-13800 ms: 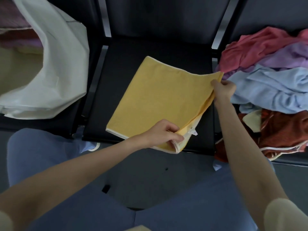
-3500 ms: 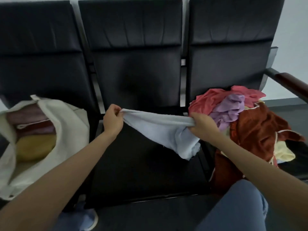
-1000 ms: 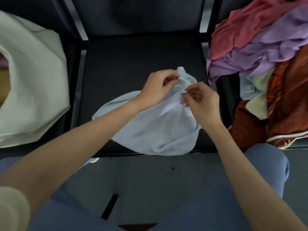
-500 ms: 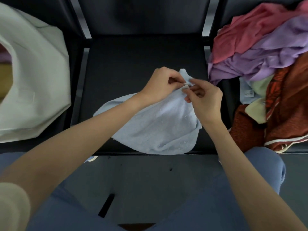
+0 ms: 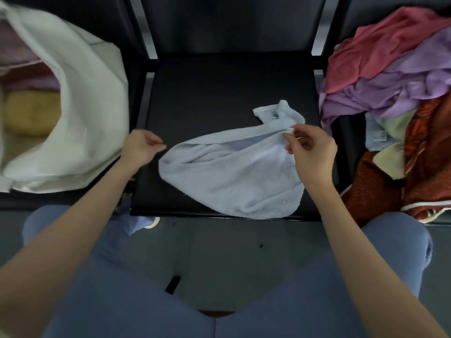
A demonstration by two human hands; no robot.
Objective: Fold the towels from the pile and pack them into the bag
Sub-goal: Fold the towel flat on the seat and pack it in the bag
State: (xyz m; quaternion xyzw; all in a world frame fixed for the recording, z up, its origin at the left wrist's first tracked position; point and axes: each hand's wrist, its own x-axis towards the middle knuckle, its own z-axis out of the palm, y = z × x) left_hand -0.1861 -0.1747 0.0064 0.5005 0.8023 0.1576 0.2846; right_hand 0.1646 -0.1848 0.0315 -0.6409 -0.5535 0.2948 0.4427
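Note:
A light blue towel [image 5: 234, 176] lies crumpled on the black middle seat [image 5: 207, 93]. My right hand [image 5: 311, 154] pinches its upper edge near a small white tag, just below a corner that sticks up. My left hand [image 5: 141, 148] is at the towel's left end, with curled fingertips pinching the edge there. A white bag [image 5: 80, 113] lies open on the left seat with folded yellow and pink towels inside. The pile of towels [image 5: 390, 89], pink, purple, rust red and pale yellow, sits on the right seat.
Metal bars and gaps separate the three black seats. My knees in blue trousers are below the seat's front edge, over a dark floor. A bit of blue cloth [image 5: 136, 224] hangs under the seat's front left corner.
My left hand has left the corner it shared with my right hand and slid left along the towel's upper edge to its left end. The right hand stays near the corner.

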